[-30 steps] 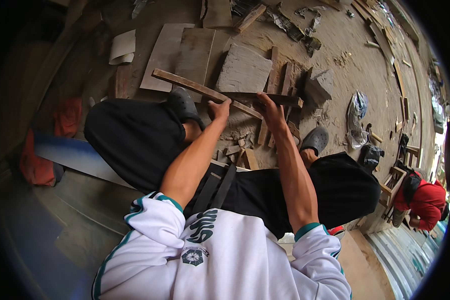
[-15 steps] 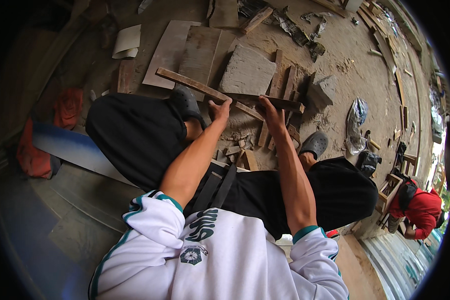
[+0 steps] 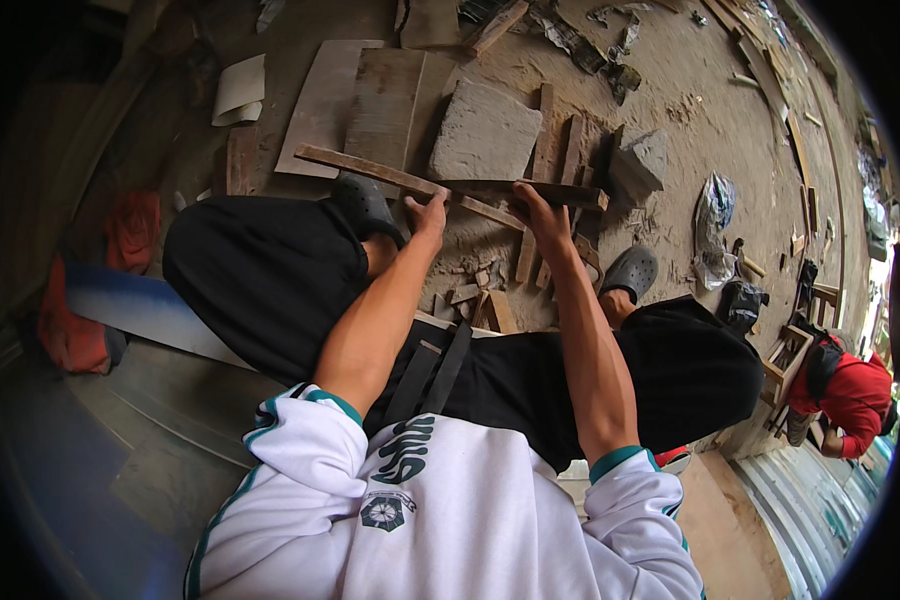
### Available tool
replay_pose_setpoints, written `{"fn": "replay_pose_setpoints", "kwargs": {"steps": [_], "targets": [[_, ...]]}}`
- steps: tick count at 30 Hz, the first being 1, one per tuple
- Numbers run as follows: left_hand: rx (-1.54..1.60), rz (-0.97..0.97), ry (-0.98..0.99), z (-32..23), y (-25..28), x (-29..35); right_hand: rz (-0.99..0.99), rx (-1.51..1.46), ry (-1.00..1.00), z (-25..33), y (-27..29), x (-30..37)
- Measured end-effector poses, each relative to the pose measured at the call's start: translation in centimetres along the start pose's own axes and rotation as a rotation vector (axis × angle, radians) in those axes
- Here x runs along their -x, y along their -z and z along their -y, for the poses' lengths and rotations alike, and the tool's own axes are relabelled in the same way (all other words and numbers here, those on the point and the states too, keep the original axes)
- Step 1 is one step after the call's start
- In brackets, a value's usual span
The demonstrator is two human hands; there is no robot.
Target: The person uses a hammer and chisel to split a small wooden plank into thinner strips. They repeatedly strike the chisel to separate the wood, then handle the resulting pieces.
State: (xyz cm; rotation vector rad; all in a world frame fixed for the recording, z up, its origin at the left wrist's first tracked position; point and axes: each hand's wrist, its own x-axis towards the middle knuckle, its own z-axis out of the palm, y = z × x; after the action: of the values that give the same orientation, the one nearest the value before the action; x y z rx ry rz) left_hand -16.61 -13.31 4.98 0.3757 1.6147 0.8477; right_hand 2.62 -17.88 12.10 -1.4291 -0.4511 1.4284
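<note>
My left hand [image 3: 429, 218] is closed on a long brown wooden strip [image 3: 365, 168], which slants from upper left down toward my right hand. My right hand [image 3: 543, 218] grips a shorter, darker wooden strip [image 3: 575, 196] that lies almost level. The two strips meet or cross between my hands; whether they touch I cannot tell. Just beyond them a large grey stone block [image 3: 486, 132] rests on the ground. The fingertips of both hands are partly hidden by the wood and the hands themselves.
Loose wooden strips [image 3: 543, 130] and a second stone block [image 3: 638, 163] lie by the large block. Flat boards [image 3: 382, 105] are at the far left. Wood scraps [image 3: 497, 312] lie between my feet. A crumpled plastic bag [image 3: 713, 230] is at right, where a person in red [image 3: 842, 400] bends over.
The long strip in my left hand has come slightly nearer to me and to the left. My right hand keeps its hold on the dark strip. The whole view has shifted a little.
</note>
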Motion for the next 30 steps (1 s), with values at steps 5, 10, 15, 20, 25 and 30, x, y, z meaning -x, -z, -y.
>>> {"fn": "replay_pose_setpoints", "kwargs": {"steps": [5, 10, 15, 20, 25, 30], "targets": [[-0.018, -0.007, 0.013, 0.3, 0.3, -0.8, 0.002, 0.0, 0.019, -0.2, 0.1, 0.2], [0.009, -0.015, 0.027, 1.1, 0.6, -2.2, -0.014, 0.034, -0.021, 0.2, -0.2, 0.4], [0.025, -0.043, 0.06, 1.6, 0.7, -2.7, 0.001, 0.021, -0.004, -0.2, 0.0, 0.4], [0.025, 0.02, 0.069, 1.4, 1.1, -2.2, -0.008, 0.04, -0.002, 0.1, -0.2, 0.7], [0.046, -0.014, 0.039, 1.0, 0.9, -1.5, 0.033, 0.04, 0.032, 0.0, 0.1, 0.7], [0.088, 0.014, 0.075, 1.0, 1.0, -1.4, 0.013, -0.026, -0.005, -0.1, 0.5, 0.7]]}}
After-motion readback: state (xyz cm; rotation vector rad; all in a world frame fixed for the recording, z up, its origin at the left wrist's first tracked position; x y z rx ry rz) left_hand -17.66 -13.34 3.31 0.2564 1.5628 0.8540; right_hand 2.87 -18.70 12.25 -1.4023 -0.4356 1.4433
